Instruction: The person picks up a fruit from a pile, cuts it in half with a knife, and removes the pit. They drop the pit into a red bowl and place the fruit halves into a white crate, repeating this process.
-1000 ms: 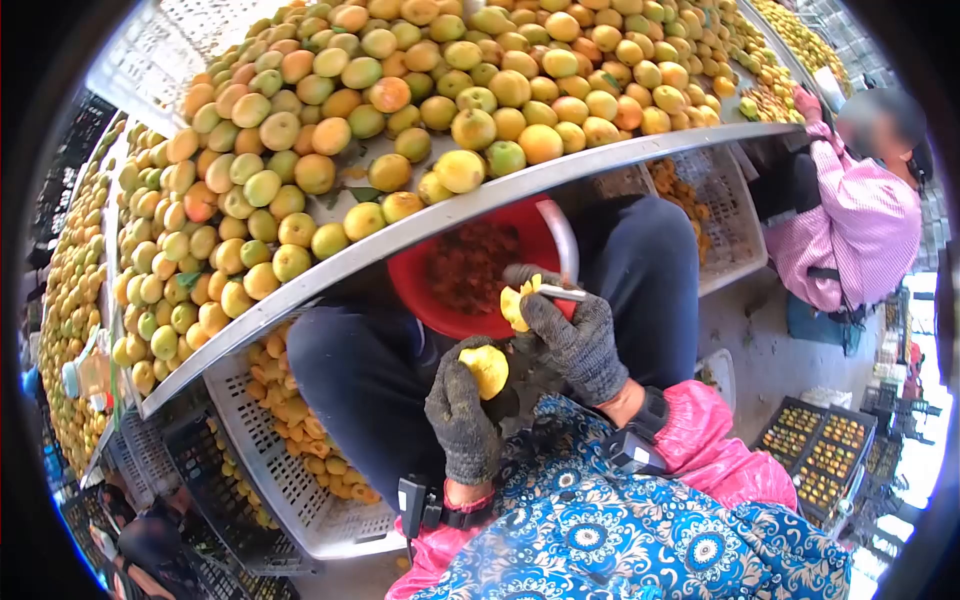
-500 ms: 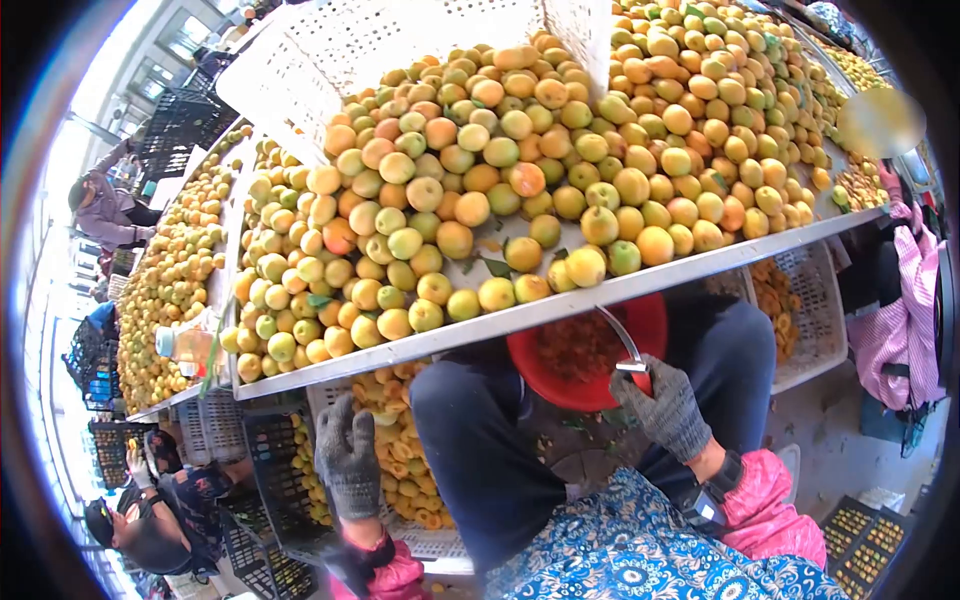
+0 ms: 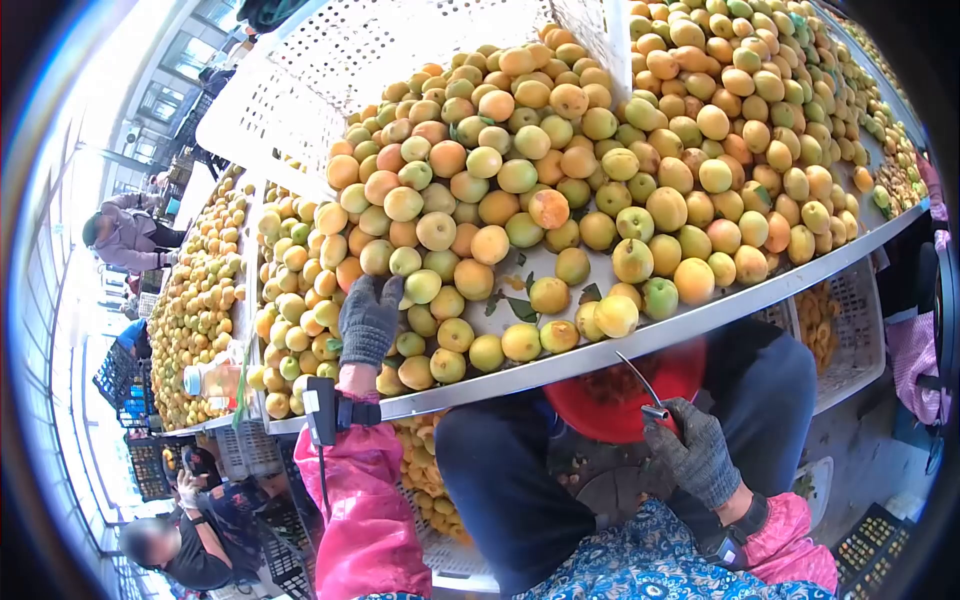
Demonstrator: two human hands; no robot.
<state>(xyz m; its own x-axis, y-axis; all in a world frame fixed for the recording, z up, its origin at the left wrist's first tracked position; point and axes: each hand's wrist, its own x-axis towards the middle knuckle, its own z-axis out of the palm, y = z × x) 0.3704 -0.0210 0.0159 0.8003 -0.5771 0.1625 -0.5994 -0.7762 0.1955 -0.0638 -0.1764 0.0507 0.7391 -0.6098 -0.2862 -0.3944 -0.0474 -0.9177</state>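
Observation:
My left hand [image 3: 369, 322], in a grey knitted glove, reaches over the table's front edge into the heap of apricots [image 3: 436, 231]. Its fingers are stretched out and slightly apart, with the tips against fruit near a reddish apricot [image 3: 349, 273]; nothing shows held in it. My right hand [image 3: 697, 455], gloved the same way, is closed round the red handle of a curved-blade knife [image 3: 637, 378]. The thin metal blade points up and left, in front of a red basin [image 3: 640, 415] that stands between my knees below the table edge.
The metal table rim [image 3: 480, 383] runs across above my knees. A white perforated crate [image 3: 290, 85] lies tipped on the table behind the apricots. Crates of halved fruit [image 3: 430, 480] stand below on both sides. A bottle [image 3: 213, 381] is at left; other people sit farther left.
My left hand has moved up from beside the lower crate onto the apricots on the table. The right hand still holds the knife, slightly lower in view. The whole view has shifted a little.

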